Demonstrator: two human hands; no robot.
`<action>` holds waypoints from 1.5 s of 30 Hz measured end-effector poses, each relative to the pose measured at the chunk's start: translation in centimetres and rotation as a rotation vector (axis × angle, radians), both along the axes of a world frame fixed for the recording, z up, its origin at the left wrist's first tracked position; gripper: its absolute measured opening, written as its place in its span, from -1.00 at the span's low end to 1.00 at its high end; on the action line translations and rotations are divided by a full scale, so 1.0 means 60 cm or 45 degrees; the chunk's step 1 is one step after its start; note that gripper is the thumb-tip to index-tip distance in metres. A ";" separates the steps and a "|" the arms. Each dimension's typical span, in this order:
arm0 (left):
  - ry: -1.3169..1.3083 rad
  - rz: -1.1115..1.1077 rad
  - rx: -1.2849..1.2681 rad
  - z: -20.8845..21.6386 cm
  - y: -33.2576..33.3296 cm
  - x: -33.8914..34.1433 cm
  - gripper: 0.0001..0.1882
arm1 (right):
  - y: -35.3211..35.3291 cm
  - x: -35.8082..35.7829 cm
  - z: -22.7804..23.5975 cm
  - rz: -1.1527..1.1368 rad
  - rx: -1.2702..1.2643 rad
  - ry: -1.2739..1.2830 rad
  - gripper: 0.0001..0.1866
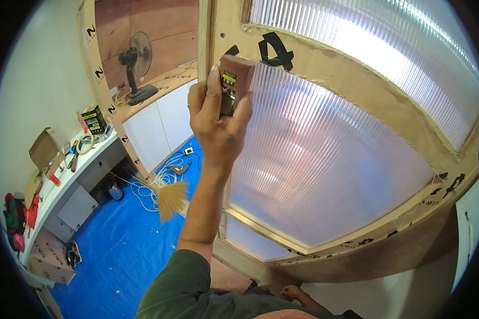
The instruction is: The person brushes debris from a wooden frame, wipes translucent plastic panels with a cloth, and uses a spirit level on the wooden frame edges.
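Observation:
My left hand (pixel 216 114) is raised in front of a wooden-framed door or panel (pixel 314 58), its fingers and thumb gripping the sides of a brown rectangular block (pixel 240 74). The block carries a small black and yellow printed patch, and its top end overlaps the light wood rail beside black tape marks (pixel 275 51). Ribbed translucent sheets (pixel 324 159) fill the frame. Whether the block touches the wood cannot be told. Low down by my body, my right hand (pixel 291 291) hangs with its fingers seemingly curled; anything inside them is hidden.
Blue sheeting (pixel 117 250) covers the floor at left, with a straw broom (pixel 171 199), coiled white cable (pixel 143 191) and a drill-like tool (pixel 180 169) on it. A white counter (pixel 72 175) bears tools and a black tin (pixel 95 119). Behind stands a fan (pixel 135 69).

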State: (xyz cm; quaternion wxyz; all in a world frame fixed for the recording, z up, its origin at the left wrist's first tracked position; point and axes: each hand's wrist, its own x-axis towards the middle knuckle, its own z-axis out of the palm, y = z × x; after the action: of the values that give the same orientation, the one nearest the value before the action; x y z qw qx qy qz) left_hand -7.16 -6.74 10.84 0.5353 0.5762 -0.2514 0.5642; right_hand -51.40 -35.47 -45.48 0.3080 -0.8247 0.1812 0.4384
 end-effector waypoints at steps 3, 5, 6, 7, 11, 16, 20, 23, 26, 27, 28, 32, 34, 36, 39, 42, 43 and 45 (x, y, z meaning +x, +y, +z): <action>-0.006 -0.127 -0.039 0.020 0.001 0.004 -0.32 | 0.008 -0.005 0.002 -0.118 0.040 -0.022 -0.56; 0.010 -0.140 0.025 0.029 0.008 0.004 -0.34 | 0.010 -0.013 0.001 -0.124 0.065 -0.071 -0.58; 0.004 -0.166 0.037 0.032 0.013 0.007 -0.34 | 0.009 -0.016 -0.003 -0.135 0.063 -0.054 -0.55; -0.003 -0.190 0.049 0.034 0.017 0.010 -0.34 | 0.008 -0.016 -0.009 -0.144 0.060 -0.037 -0.52; -0.073 -0.082 0.155 0.046 0.024 0.019 -0.34 | 0.028 -0.025 -0.016 -0.086 0.010 -0.071 -0.57; -0.183 -0.115 0.149 0.086 0.070 0.030 -0.38 | 0.038 -0.042 -0.061 -0.204 0.003 -0.208 -0.54; -0.407 -0.444 -0.214 0.094 0.174 0.015 -0.40 | 0.062 -0.015 -0.037 -0.118 -0.081 -0.301 -0.58; -0.417 -0.857 -0.561 0.051 0.237 -0.045 -0.27 | 0.103 0.066 0.048 -0.171 0.185 -0.542 -0.61; 0.145 -1.266 -0.570 -0.111 0.290 -0.069 -0.31 | 0.183 0.193 0.189 -0.190 0.215 -0.989 -0.64; 0.374 -1.420 -0.571 -0.173 0.298 -0.075 -0.37 | 0.211 0.248 0.268 -0.186 0.144 -1.005 -0.64; 0.629 -1.425 -0.646 -0.235 0.302 -0.089 -0.43 | 0.224 0.303 0.325 -0.138 0.147 -1.210 -0.65; 1.404 -1.209 -0.733 -0.484 0.340 -0.141 -0.55 | 0.335 0.458 0.672 -0.218 -0.046 -1.861 -0.73; 1.620 -1.093 -0.662 -0.614 0.375 -0.160 -0.59 | 0.363 0.522 0.769 -0.295 -0.176 -2.162 -0.79; 1.710 -1.017 -0.631 -0.691 0.418 -0.183 -0.62 | 0.386 0.584 0.827 -0.469 -0.191 -2.276 -0.79; 1.805 -0.896 -0.588 -0.755 0.490 -0.213 -0.69 | 0.393 0.643 0.849 -0.560 -0.267 -2.357 -0.79; 1.862 -0.801 -0.579 -0.789 0.560 -0.231 -0.73 | 0.414 0.663 0.857 -0.600 -0.291 -2.277 -0.78; 1.877 -0.778 -0.603 -0.803 0.581 -0.236 -0.73 | 0.424 0.666 0.857 -0.602 -0.268 -2.252 -0.77; 1.922 -0.756 -0.550 -0.813 0.608 -0.236 -0.75 | 0.424 0.666 0.843 -0.619 -0.298 -2.296 -0.78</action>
State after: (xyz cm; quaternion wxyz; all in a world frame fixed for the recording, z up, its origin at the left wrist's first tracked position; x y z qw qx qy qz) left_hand -21.30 29.74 -37.97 0.7847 0.5937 0.1466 -0.1015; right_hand -11.42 -10.01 5.10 0.3302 -0.8183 0.0844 -0.4628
